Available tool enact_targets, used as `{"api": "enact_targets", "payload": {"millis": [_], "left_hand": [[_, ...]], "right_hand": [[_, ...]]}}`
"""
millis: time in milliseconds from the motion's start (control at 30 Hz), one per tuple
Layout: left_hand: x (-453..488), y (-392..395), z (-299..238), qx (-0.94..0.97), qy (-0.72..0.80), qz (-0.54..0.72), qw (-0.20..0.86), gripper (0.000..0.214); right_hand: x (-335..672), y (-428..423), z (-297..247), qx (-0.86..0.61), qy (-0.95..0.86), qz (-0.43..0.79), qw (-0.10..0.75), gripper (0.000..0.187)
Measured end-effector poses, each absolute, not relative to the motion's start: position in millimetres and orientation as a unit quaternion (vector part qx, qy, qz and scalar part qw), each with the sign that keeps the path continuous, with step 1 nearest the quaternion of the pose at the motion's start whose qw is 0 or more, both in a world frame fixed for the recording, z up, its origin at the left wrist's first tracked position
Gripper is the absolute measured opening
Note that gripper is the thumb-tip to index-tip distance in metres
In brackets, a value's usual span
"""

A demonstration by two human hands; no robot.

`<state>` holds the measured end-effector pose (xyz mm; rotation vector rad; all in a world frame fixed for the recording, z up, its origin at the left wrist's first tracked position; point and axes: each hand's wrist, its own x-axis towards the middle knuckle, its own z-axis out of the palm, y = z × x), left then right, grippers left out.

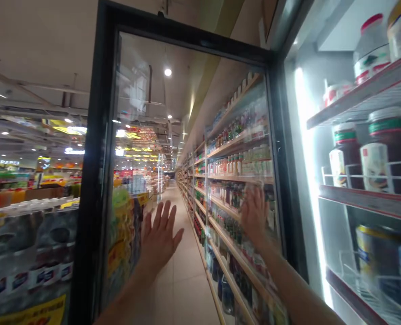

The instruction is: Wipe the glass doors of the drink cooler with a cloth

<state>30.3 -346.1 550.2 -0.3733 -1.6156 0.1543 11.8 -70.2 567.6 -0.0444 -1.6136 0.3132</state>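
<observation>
A glass cooler door (186, 45) with a black frame stands swung out in front of me. My left hand (160, 234) lies flat against its glass, fingers spread, holding nothing. My right hand (254, 214) is also flat and open on the glass, close to the hinge-side frame (284, 180), and is blurred by motion. Through the glass I see the shop aisle and its shelves. To the right, the lit cooler interior (366, 176) is exposed, with wire shelves carrying dark jars (386, 149) and white tubs.
A long tiled aisle (180, 271) runs ahead, lined on the right by shelves of bottles (234, 189). On the left stand stacked packs of bottled water (27, 243) and a yellow display. Ceiling lights and signs hang farther back.
</observation>
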Motion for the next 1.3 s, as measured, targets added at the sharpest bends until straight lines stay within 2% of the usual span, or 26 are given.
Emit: {"api": "enact_targets", "payload": {"millis": [67,100,200,267,400,467,667,733,833,900,1000,1067,1100,1233,1300], "left_hand": [[29,-346,550,-0.170,-0.719,0.068,0.670,0.075],[28,-347,551,-0.172,-0.719,0.069,0.669,0.074],[28,-347,552,-0.171,-0.720,0.069,0.669,0.071],[31,-346,549,-0.169,-0.726,0.061,0.664,0.067],[42,-341,531,-0.186,-0.766,0.050,0.613,0.066],[46,-339,521,-0.187,-0.783,0.054,0.590,0.068],[47,-338,515,-0.173,-0.788,0.084,0.585,0.071],[48,-336,517,-0.165,-0.796,0.076,0.578,0.071],[51,-330,519,-0.148,-0.808,0.069,0.566,0.071],[52,-328,519,-0.142,-0.814,0.066,0.559,0.071],[53,-326,520,-0.133,-0.818,0.063,0.556,0.069],[54,-324,517,-0.125,-0.822,0.058,0.553,0.067],[55,-322,514,-0.120,-0.825,0.053,0.550,0.068],[59,-317,492,-0.108,-0.839,0.034,0.532,0.079],[59,-316,480,-0.111,-0.841,0.035,0.528,0.085]], "right_hand": [[13,-68,558,-0.072,-0.706,0.173,0.683,0.052],[15,-75,551,-0.044,-0.713,0.155,0.682,0.052],[20,-104,524,0.164,-0.738,0.019,0.654,0.050],[20,-105,513,0.210,-0.740,-0.015,0.639,0.047],[17,-66,515,-0.027,-0.728,0.130,0.672,0.050],[19,-64,518,-0.080,-0.718,0.165,0.672,0.052],[30,-115,503,0.199,-0.766,0.013,0.612,0.045],[27,-102,504,0.145,-0.760,0.040,0.633,0.045],[22,-77,509,-0.037,-0.719,0.133,0.681,0.049],[22,-81,505,-0.061,-0.715,0.144,0.682,0.050],[27,-107,485,0.124,-0.763,0.044,0.633,0.050],[28,-111,471,0.191,-0.773,0.009,0.604,0.048],[27,-104,466,0.173,-0.775,0.021,0.608,0.047],[24,-63,458,-0.070,-0.738,0.165,0.651,0.051],[25,-64,456,-0.080,-0.733,0.175,0.653,0.054]]}}
